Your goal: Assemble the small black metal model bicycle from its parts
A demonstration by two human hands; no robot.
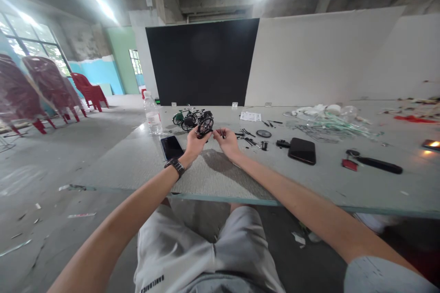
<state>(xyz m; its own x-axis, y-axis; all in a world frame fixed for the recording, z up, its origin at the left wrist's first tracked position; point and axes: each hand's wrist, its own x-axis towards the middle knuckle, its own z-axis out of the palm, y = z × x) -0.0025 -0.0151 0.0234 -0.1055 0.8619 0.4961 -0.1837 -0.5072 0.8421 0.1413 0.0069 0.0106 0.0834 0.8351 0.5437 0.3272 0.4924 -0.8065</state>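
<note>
My left hand (195,143) is pinching a small black model bicycle with spoked wheels (206,126) over the glossy grey tabletop (206,178). My right hand (225,141) is bending its fingers toward the thumb just beside the model; I cannot tell whether they are gripping a tiny part. Beyond my left hand, small black-and-green model bicycles (178,118) are sitting near a clear plastic bottle (153,116). A dark, flat phone (172,147) is lying beside my black wristwatch (176,166). Right of my right hand, a loose black wheel (263,133) and slim black pieces (252,142) are lying scattered.
</note>
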